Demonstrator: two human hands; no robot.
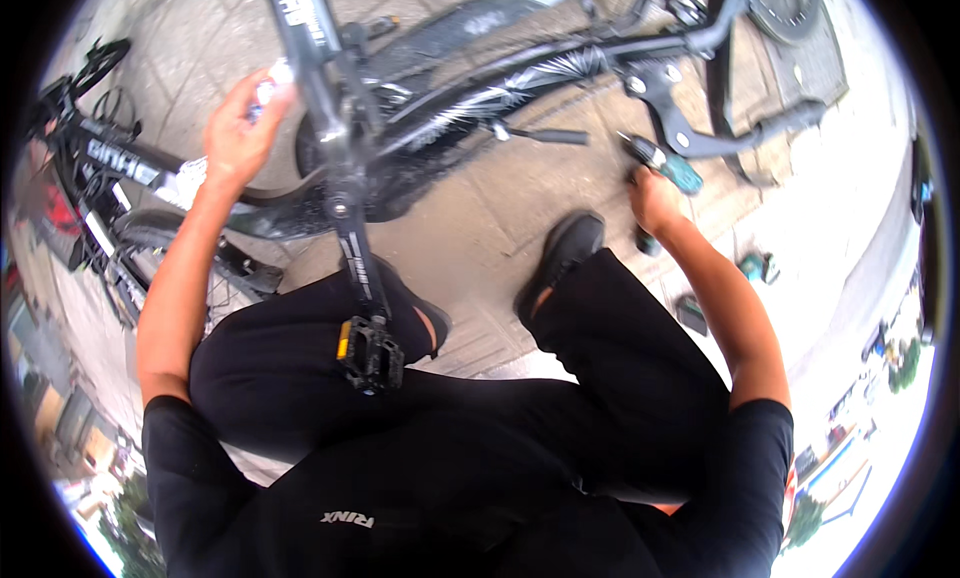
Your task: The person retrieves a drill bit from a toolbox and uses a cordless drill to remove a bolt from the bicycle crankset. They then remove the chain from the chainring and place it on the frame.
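a black shirt (450,478) is closest, with black-trousered knees spread beyond it before a black bicycle (530,83). the person's left hand (238,136) curls round a small white-and-blue thing (266,90), too blurred to name, beside the frame; the right hand (657,202) grips a teal-and-black drill (682,175), its tip towards the bicycle.

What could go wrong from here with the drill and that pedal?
The drill in the right hand points toward the bike in this view; if it slipped while running, it might scratch the bike. The pedal appears close to the left leg, so a turning crank might knock it. The small whitish item in the left hand could drop.
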